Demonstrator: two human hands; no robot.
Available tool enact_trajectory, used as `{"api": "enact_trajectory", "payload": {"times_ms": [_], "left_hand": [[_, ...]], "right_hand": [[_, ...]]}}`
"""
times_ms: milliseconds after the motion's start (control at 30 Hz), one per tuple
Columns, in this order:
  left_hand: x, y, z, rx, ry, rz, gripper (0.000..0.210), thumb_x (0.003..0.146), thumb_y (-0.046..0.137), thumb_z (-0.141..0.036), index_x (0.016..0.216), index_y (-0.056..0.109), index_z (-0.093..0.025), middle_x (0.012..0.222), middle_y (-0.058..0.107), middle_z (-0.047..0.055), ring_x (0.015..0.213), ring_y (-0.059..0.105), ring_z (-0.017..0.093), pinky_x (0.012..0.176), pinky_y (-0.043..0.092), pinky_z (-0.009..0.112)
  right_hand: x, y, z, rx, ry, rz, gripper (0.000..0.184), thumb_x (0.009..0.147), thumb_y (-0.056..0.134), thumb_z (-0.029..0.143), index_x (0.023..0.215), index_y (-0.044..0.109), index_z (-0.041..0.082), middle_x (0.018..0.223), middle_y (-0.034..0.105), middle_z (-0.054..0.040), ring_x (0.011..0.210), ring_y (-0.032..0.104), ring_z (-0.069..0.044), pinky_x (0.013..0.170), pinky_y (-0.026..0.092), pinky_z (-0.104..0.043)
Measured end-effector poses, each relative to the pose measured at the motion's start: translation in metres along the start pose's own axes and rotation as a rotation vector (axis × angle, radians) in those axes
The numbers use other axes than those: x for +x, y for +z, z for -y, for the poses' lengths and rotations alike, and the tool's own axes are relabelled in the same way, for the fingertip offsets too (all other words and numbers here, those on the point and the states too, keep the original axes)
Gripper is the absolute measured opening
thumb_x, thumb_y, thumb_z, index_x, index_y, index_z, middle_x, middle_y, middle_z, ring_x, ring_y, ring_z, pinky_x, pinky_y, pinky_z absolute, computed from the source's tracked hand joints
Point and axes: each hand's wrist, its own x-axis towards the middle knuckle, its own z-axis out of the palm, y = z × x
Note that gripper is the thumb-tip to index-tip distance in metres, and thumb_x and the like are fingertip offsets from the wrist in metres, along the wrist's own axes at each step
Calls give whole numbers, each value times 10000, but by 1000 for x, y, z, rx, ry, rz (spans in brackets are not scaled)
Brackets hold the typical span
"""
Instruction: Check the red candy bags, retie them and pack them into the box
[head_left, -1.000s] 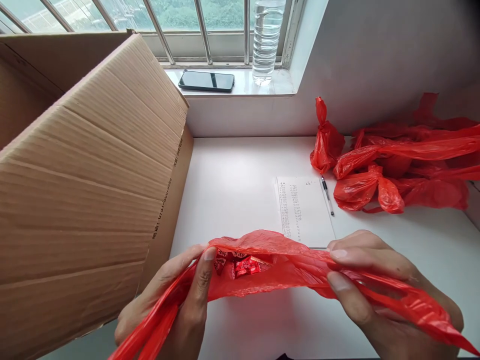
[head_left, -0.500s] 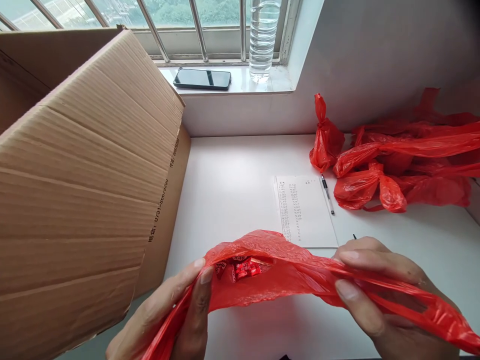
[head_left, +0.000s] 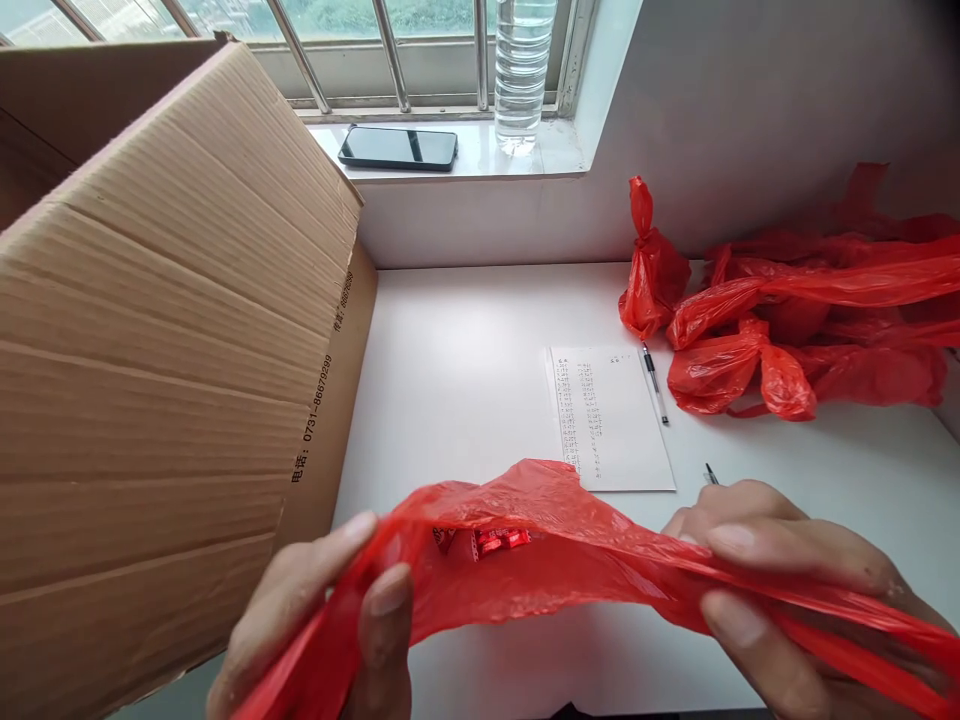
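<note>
A thin red plastic bag (head_left: 555,570) stretches between my two hands at the front of the table, its mouth parted toward me. Inside it a few red-wrapped candies (head_left: 499,542) show through the opening. My left hand (head_left: 322,620) has thumb and forefinger on the bag's left side. On the other side my right hand (head_left: 795,590) pinches the gathered plastic, and the bag's handle trails past it to the right. The bag's lower part is hidden.
A big cardboard box (head_left: 165,380) stands open at left. Beyond the bag lie a written sheet (head_left: 615,420) and a pen (head_left: 655,385). Tied red bags (head_left: 750,365) pile up at right. On the sill are a phone (head_left: 397,148) and a water bottle (head_left: 521,80).
My hands have moved slightly apart, pulling the bag wider and tauter. Less of the candies shows now. The view has shifted a little.
</note>
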Motion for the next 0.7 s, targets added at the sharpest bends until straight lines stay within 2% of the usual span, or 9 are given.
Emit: {"api": "enact_trajectory", "payload": {"times_ms": [100, 200, 233, 333, 400, 467, 533, 633, 700], "left_hand": [[8, 11, -15, -247, 72, 42, 333, 911, 651, -518, 1192, 696, -345, 1187, 666, 48, 1126, 625, 307, 969, 532, 509], [16, 20, -28, -509, 39, 75, 262, 962, 573, -515, 1032, 730, -317, 1123, 698, 56, 1139, 640, 328, 999, 544, 570], [18, 22, -30, -520, 13, 104, 264, 941, 614, -511, 1090, 714, -317, 1182, 691, 59, 1179, 631, 335, 1022, 540, 573], [23, 22, -28, -357, -66, 239, 648, 851, 738, -514, 1435, 519, -341, 1420, 596, 72, 1329, 554, 345, 1092, 514, 514], [24, 19, -22, -235, -76, 343, 478, 925, 671, -435, 1386, 581, -344, 1286, 673, 48, 1263, 613, 284, 1053, 548, 401], [24, 16, -18, -244, -44, 380, 239, 1008, 542, -353, 1169, 717, -325, 1038, 707, 26, 1079, 680, 216, 921, 596, 308], [22, 15, -18, -368, -45, 312, 296, 1043, 449, -319, 1040, 744, -307, 933, 664, 24, 980, 671, 209, 880, 605, 342], [21, 16, -21, -523, -15, 233, 330, 1044, 417, -322, 1017, 745, -300, 939, 653, 40, 1000, 647, 264, 899, 577, 466], [22, 16, -19, -434, 69, 202, 317, 1029, 451, -353, 1035, 766, -322, 995, 658, 38, 989, 631, 250, 837, 554, 416]], "right_hand": [[2, -5, -6, 58, -57, 85, 297, 1031, 504, 333, 1291, 648, 322, 978, 609, -85, 831, 649, -226, 652, 630, -369], [6, -5, -5, 7, -95, 108, 305, 1030, 493, 403, 1250, 696, 345, 998, 571, -102, 917, 607, -257, 716, 630, -414], [8, -5, -4, -29, -106, 88, 289, 1020, 516, 393, 1233, 708, 351, 988, 552, -99, 916, 593, -259, 735, 624, -427], [11, -1, 2, -120, -119, 17, 268, 1012, 530, 364, 1183, 736, 367, 903, 473, -66, 793, 550, -219, 745, 601, -434], [13, 0, 4, -125, -77, -4, 290, 1032, 488, 347, 1175, 740, 368, 822, 445, -44, 707, 519, -195, 705, 583, -418], [16, 0, 5, -77, -49, 10, 291, 1039, 478, 336, 1187, 729, 340, 738, 462, -34, 660, 521, -195, 635, 557, -405], [19, -2, 3, -3, -67, 47, 277, 1032, 498, 319, 1210, 709, 297, 680, 498, -27, 620, 526, -194, 580, 539, -398], [18, -4, 1, 66, -106, 60, 275, 1017, 531, 298, 1246, 681, 269, 700, 578, -30, 600, 551, -188, 577, 547, -405], [15, -5, 1, 87, -87, 25, 279, 1014, 538, 280, 1258, 674, 270, 738, 611, -35, 612, 580, -190, 591, 556, -408]]}}
